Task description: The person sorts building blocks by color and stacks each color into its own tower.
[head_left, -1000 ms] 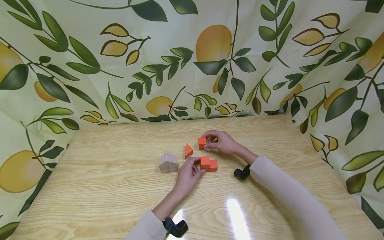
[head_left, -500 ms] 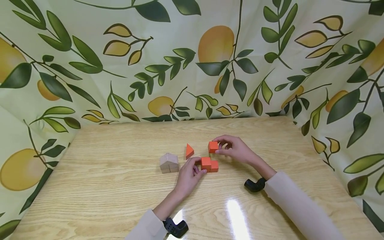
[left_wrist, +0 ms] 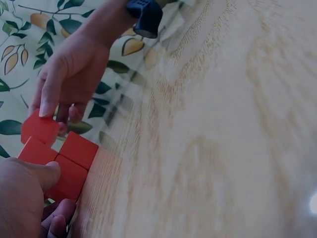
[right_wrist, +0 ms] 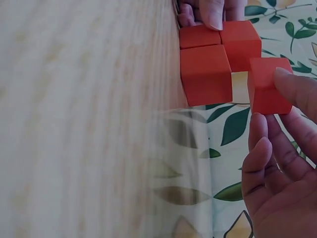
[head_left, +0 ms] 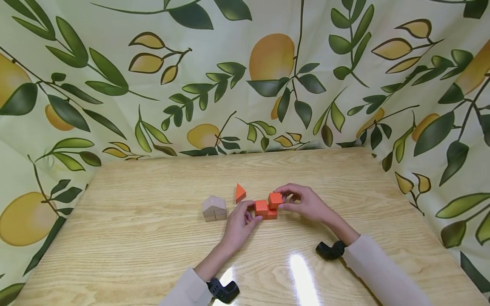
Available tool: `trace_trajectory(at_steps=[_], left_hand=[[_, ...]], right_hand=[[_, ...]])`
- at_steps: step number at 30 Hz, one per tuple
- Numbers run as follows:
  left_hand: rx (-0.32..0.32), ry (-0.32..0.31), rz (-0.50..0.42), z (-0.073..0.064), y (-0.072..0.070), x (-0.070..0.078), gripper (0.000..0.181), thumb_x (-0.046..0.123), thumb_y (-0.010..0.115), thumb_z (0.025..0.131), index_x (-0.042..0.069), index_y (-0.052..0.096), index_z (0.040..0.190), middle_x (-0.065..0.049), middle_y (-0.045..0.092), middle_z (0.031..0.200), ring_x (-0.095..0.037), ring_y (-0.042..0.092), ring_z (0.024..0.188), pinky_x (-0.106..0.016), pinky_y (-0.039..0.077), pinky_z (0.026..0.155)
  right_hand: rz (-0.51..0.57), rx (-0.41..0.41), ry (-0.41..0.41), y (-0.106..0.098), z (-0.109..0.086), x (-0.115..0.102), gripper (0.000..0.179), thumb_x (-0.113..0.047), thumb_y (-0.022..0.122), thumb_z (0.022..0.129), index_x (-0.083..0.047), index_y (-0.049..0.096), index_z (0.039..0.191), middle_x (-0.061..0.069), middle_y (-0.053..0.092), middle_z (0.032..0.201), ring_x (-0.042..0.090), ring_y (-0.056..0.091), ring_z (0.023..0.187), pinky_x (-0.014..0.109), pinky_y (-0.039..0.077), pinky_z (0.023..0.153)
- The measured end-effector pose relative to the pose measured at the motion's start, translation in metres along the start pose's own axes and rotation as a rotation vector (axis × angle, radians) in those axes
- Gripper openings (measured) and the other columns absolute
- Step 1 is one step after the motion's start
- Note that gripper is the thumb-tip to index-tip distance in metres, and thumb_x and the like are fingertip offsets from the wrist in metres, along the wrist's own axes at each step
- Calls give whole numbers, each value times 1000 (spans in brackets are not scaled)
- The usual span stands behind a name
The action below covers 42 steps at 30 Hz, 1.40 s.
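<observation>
My right hand [head_left: 304,203] pinches a red cube [head_left: 275,199] between thumb and fingers. In the right wrist view this cube [right_wrist: 270,87] hangs just above a lower red cube [right_wrist: 205,77], with a gap between them. Beside that lower cube stand two stacked red cubes [head_left: 261,207]. My left hand [head_left: 238,225] grips this stack from the left, and its thumb [left_wrist: 49,173] lies across the cubes in the left wrist view. Behind the left hand, a red triangular block [head_left: 240,194] stands on the table, touched by neither hand.
Left of the left hand is a small house shape of plain wooden blocks [head_left: 214,209] with a pointed top. The wood-grain table [head_left: 134,246] reaches back to a leaf-and-fruit patterned cloth [head_left: 222,102]. Each wrist wears a black device [head_left: 330,250].
My right hand has carried its red cube to the right and then toward me, over the lower right cube. The left hand has kept its place at the stack.
</observation>
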<state>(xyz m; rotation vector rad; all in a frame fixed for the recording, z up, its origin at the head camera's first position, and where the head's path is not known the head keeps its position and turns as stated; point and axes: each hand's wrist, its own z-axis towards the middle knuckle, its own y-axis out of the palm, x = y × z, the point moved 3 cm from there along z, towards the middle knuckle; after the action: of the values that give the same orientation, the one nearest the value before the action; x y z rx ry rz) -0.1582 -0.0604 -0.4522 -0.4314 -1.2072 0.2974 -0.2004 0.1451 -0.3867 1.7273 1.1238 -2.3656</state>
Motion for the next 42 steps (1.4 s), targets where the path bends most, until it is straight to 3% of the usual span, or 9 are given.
trace_trajectory(at_steps=[8,16,42], left_hand=[[-4,-5,3,0,-1,1,39,13,72,86,2,57,120,-3,56,88,-10,50,70,-23,45,61],[-5,-7,4,1,-1,0,39,12,72,86,2,57,120,-2,55,87,-9,50,69,-23,45,60],[-3,15,4,0,1,-2,38,11,72,86,1,57,120,-2,55,88,-9,49,69,-23,44,60]], right_hand=[[15,-1,-62,4,-4,0,33,-1,74,82,-3,64,114,6,64,98,35,57,86,33,49,69],[38,-4,-61,7,-4,1,33,1,74,81,-2,65,113,8,63,96,35,56,84,32,48,69],[52,23,-92,16,-7,9,34,-5,75,82,-4,65,114,6,62,92,22,55,79,30,48,65]])
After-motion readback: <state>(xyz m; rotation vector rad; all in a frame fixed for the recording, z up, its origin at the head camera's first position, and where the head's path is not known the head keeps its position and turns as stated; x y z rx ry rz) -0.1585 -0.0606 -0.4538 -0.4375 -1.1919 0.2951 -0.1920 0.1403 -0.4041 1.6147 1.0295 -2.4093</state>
